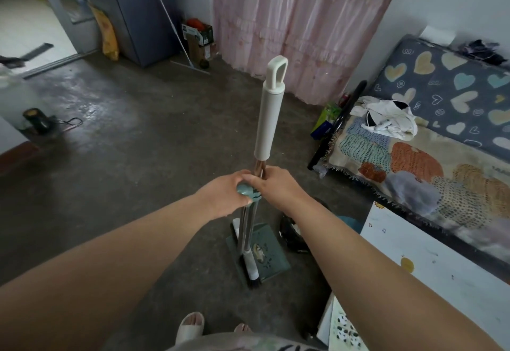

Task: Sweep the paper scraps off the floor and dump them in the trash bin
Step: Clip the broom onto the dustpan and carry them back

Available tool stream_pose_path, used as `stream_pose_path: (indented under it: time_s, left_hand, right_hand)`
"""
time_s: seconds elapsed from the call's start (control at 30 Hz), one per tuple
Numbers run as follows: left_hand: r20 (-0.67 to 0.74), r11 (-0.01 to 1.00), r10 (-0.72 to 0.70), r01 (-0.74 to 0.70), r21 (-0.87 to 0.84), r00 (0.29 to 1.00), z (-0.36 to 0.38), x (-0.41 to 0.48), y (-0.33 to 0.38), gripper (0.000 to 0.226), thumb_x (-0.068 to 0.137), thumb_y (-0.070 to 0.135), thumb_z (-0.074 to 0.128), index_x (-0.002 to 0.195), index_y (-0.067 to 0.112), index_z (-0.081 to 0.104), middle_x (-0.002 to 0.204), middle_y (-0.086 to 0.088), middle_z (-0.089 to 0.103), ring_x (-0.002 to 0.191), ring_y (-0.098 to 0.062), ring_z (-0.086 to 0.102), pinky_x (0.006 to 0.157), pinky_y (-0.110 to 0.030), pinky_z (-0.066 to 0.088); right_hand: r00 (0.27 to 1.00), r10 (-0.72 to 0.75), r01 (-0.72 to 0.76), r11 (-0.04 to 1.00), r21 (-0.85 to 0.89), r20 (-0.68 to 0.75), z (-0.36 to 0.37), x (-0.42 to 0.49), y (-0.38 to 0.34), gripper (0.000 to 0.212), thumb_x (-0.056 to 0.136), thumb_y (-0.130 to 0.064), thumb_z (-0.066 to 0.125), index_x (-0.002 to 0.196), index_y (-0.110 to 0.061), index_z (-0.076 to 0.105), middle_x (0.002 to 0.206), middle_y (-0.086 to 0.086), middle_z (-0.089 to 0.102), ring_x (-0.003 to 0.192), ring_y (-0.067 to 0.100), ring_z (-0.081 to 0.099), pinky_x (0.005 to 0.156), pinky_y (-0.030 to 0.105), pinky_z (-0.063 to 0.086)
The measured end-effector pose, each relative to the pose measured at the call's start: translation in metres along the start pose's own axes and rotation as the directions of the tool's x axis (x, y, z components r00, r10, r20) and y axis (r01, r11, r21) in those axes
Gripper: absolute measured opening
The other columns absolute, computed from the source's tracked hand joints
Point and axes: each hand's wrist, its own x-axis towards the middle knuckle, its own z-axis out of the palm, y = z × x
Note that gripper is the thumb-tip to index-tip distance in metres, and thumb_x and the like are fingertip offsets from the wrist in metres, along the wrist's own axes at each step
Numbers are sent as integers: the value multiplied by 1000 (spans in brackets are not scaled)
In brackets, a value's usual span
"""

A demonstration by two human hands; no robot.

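Observation:
A broom [269, 114] with a white handle grip stands upright, clipped against a green dustpan [262, 254] that rests on the grey floor. My left hand [220, 196] grips the teal top of the dustpan handle [247, 190]. My right hand [278, 185] holds the metal broom shaft just below the white grip. The broom's dark bristles [254, 281] sit at the dustpan's near edge. A few pale scraps [259, 251] lie in the dustpan. A dark trash bin [292, 237] stands right of it, partly hidden by my right forearm.
A bed [430, 157] with patterned covers fills the right side. A white board [441, 273] lies at the lower right. A pink curtain [298, 19], a grey cabinet [143, 13] and a leaning mop [176, 33] stand at the back. My slippered feet [193, 326] are below.

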Motion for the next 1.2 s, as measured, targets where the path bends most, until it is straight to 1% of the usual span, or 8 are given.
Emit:
stream_pose_path:
  time_s: [0.13, 0.27, 0.5, 0.7, 0.77, 0.83, 0.97, 1.2]
  left_hand:
    - [-26, 999, -51, 51, -8, 998, 2, 0, -4, 62, 89, 26, 61, 145, 37, 36, 89, 4, 62, 58, -10, 59, 50, -22, 49]
    - [-58, 997, -76, 74, -32, 995, 2, -6, -12, 58, 90, 25, 61, 143, 35, 39, 89, 6, 59, 61, -9, 60, 51, -22, 49]
    - [-120, 986, -136, 123, -110, 983, 0, -21, -40, 54, 90, 24, 62, 141, 30, 43, 89, 7, 61, 60, -10, 60, 53, -22, 52]
    - [-171, 972, -206, 181, -151, 964, -16, -39, -75, 49, 88, 26, 63, 135, 30, 49, 95, 4, 66, 66, -15, 67, 63, -29, 59]
    - [-185, 968, -221, 193, -158, 957, -23, -46, -89, 49, 87, 27, 64, 135, 30, 50, 99, 4, 66, 67, -12, 67, 60, -25, 58]
    - [-193, 972, -224, 203, -122, 955, -31, -51, -104, 52, 87, 28, 66, 136, 27, 50, 107, 3, 66, 72, -11, 67, 62, -22, 56]
    - [-208, 959, -274, 283, 16, 939, -48, -65, -138, 52, 86, 35, 67, 134, 21, 53, 119, -3, 66, 102, -22, 65, 89, -32, 51]
    - [-244, 904, -396, 423, 65, 885, -82, -94, -196, 51, 84, 52, 65, 122, 18, 58, 112, -5, 66, 103, -25, 62, 88, -36, 50]
  right_hand:
    - [1000, -17, 17, 1000, -13, 26, 4, 2, 2, 28, 92, -43, 55, 102, -19, 65, 105, 2, 67, 96, 16, 63, 86, 32, 51]
    - [997, -49, 48, 999, 10, 61, 11, 5, -3, 27, 91, -38, 57, 101, -15, 67, 103, 4, 67, 96, 18, 64, 89, 35, 51]
    - [978, -179, 187, 980, -68, 102, 30, 15, -21, 17, 89, -27, 62, 82, -12, 57, 86, 8, 62, 90, 26, 62, 80, 36, 48]
    - [966, -222, 225, 974, -1, 135, 64, 25, -49, 19, 86, -21, 66, 90, -3, 62, 89, 11, 65, 90, 27, 63, 80, 40, 51]
    - [959, -246, 246, 969, 16, 138, 77, 29, -59, 18, 86, -20, 67, 90, -3, 61, 90, 12, 66, 90, 28, 64, 80, 41, 51]
    - [952, -265, 264, 964, 31, 151, 91, 33, -69, 17, 85, -19, 67, 88, -4, 60, 90, 12, 66, 89, 29, 64, 80, 43, 52]
    - [935, -309, 305, 951, 51, 171, 119, 37, -93, 16, 83, -16, 69, 86, -2, 60, 81, 7, 62, 80, 25, 61, 75, 40, 50]
    - [923, -344, 334, 939, 86, 173, 172, 42, -146, 11, 82, -15, 69, 81, -9, 60, 83, 9, 65, 84, 26, 63, 74, 36, 51]
